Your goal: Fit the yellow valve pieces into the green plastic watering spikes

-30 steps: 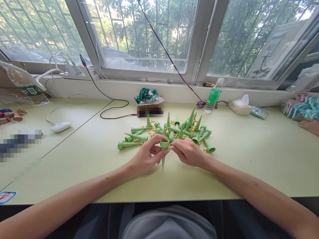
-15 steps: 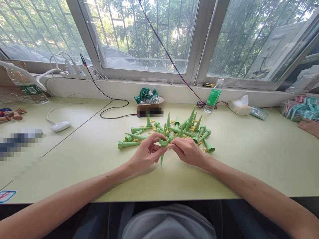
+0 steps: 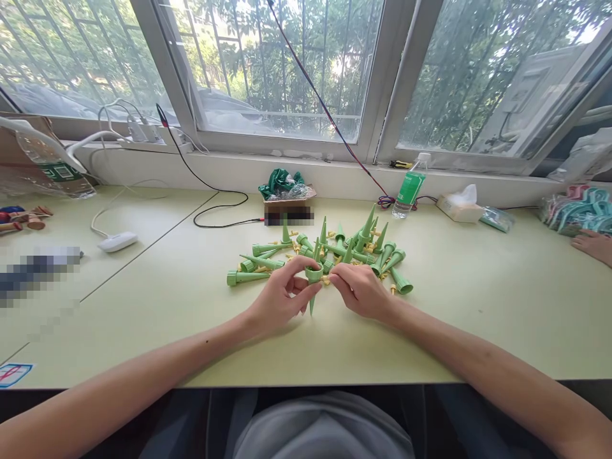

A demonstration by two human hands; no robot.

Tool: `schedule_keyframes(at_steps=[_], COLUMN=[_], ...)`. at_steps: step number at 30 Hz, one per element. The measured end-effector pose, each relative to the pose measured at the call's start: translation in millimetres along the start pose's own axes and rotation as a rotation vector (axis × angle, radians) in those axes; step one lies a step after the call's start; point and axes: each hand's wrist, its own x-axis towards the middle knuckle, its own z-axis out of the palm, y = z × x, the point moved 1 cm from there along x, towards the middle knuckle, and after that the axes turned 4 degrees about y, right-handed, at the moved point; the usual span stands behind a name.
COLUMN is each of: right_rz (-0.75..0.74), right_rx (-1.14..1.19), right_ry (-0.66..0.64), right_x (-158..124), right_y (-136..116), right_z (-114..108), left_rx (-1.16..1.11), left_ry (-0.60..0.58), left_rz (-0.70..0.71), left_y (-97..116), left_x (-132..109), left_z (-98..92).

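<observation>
My left hand (image 3: 280, 294) is closed around the collar of a green plastic watering spike (image 3: 314, 275), its open cup up and its point down near the tabletop. At the side of the cup, my right hand (image 3: 362, 290) pinches a small yellow valve (image 3: 326, 280). The valve's inner end meets the spike's side; my fingers hide its outer end. Just beyond my hands lies a loose pile of more green spikes (image 3: 401, 280), some standing point up, others on their sides. Small yellow valves (image 3: 393, 289) are scattered among them.
Behind the pile stands a small cardboard box (image 3: 306, 194) with green plastic inside. A water bottle (image 3: 410, 188) and a tissue box (image 3: 459, 209) are near the window wall. A white mouse-like device (image 3: 117, 242) lies left. Another person's hand (image 3: 593, 243) rests at far right.
My right hand has shifted slightly right, away from the spike, so more of the yellow valve shows. My left hand keeps its grip, with the spike's tip a little higher.
</observation>
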Motion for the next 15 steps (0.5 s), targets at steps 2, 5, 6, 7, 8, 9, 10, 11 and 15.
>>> schedule_keyframes(at_steps=[2,5,6,7,8,9,10,11,15], right_rz=[-0.006,-0.016,-0.018,-0.018,-0.019,-0.019,-0.019,-0.018,-0.006], right_rx=[0.01,0.016,0.014,0.012,0.011,0.009,0.006,0.002,-0.015], right_ry=[0.004,0.016,0.019,0.02,0.02,0.018,0.016,0.013,0.009], right_x=[0.3,0.7,0.8,0.9,1.0,1.0,1.0,1.0,0.8], right_y=[-0.4,-1.3,-1.5,-1.7,-1.9,-2.0,-1.9,-1.8,-1.2], right_z=[-0.1,0.0,0.1,0.1,0.2,0.2,0.3,0.4,1.0], left_rx=[0.038,0.071,0.072,0.067,0.057,0.043,0.03,0.018,-0.04], left_ry=[0.013,0.024,0.02,0.01,-0.002,-0.014,-0.023,-0.028,-0.052], left_rz=[0.007,0.021,0.025,0.026,0.024,0.02,0.017,0.016,0.001], left_y=[-0.1,0.3,0.2,-0.1,-0.7,-1.5,-2.4,-3.2,-4.7], left_x=[-0.4,-0.9,-1.1,-1.3,-1.5,-1.7,-1.8,-1.8,-1.1], left_z=[0.1,0.0,-0.1,-0.1,-0.2,-0.3,-0.5,-0.7,-1.1])
